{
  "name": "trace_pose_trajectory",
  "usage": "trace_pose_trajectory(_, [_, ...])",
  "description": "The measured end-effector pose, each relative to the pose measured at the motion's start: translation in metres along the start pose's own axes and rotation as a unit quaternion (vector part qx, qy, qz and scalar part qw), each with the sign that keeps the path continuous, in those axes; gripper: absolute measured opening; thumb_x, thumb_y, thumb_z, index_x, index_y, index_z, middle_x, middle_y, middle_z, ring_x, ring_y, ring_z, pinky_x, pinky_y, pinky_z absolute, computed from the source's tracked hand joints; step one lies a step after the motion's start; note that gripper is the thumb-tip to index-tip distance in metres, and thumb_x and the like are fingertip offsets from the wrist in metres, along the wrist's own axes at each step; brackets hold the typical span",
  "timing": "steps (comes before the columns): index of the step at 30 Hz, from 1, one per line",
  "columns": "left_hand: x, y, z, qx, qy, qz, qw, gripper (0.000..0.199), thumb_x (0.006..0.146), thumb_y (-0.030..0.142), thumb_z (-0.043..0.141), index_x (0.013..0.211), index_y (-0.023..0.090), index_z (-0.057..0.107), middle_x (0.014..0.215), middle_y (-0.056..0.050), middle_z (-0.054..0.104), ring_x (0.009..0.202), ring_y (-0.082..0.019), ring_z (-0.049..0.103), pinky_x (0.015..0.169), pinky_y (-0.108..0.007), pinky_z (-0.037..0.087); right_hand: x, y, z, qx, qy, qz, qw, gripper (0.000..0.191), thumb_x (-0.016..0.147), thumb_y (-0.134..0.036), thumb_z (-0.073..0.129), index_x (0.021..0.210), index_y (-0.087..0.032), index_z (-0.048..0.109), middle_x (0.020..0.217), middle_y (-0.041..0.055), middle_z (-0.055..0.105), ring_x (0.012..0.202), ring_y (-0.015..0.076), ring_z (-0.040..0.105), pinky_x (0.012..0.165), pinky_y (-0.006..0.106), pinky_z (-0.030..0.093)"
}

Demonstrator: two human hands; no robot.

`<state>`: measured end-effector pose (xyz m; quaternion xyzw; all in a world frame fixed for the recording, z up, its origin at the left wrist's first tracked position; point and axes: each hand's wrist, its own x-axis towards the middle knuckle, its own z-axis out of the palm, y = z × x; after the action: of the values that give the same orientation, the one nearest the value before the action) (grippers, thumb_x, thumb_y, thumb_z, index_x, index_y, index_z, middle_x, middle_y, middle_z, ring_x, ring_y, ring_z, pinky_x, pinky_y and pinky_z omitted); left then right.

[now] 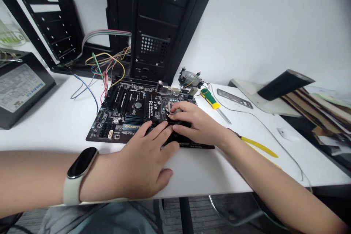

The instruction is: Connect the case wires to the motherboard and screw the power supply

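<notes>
A black Gigabyte motherboard [137, 105] lies flat on the white table [192, 168]. My left hand [145, 157], with a pale wristband, rests at the board's near edge, fingers spread and fingertips on the board. My right hand [194, 122] reaches over the board's right part, its fingers bent at the metal-coloured CPU socket [172, 108]. Its fingertips touch the socket area; whether they pinch a small part there is hidden. Beyond the board stands a black computer case [161, 18], with thin coloured wires hanging from it toward the board.
A power supply [24, 87] sits at the left. Behind and right of the board are a CPU cooler [189, 77], a green-yellow screwdriver [211, 98], a metal I/O plate [235, 98], yellow-handled pliers [259, 146] and a white mouse [287, 134]. A thin cable crosses the right side.
</notes>
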<state>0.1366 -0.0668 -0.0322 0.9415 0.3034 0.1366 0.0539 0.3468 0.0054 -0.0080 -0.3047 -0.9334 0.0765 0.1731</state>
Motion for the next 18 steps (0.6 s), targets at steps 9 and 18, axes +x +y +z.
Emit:
trace_pose_trajectory(9, [0.001,-0.001,-0.002,-0.024,-0.01,0.005,1.0,0.047,0.089,0.042,0.045,0.127,0.013,0.05,0.138,-0.019,0.047,0.136,-0.037,0.032,0.107,-0.057,0.021,0.003,-0.016,0.002,-0.14,-0.048,0.003,0.989,0.051,0.092,-0.045,0.039,0.097,-0.006,0.07,0.103,0.0193,0.062,0.093,0.0312,0.058,0.081,0.049,0.047])
trace_pose_trajectory(18, [0.002,-0.001,-0.003,-0.022,-0.017,-0.001,1.0,0.046,0.089,0.044,0.044,0.125,0.016,0.052,0.141,-0.021,0.043,0.136,-0.037,0.032,0.108,-0.058,0.021,-0.005,-0.01,-0.003,-0.096,-0.006,0.012,0.995,0.052,0.096,-0.04,0.032,0.11,-0.004,0.067,0.117,0.0192,0.063,0.106,0.0276,0.061,0.087,0.04,0.053])
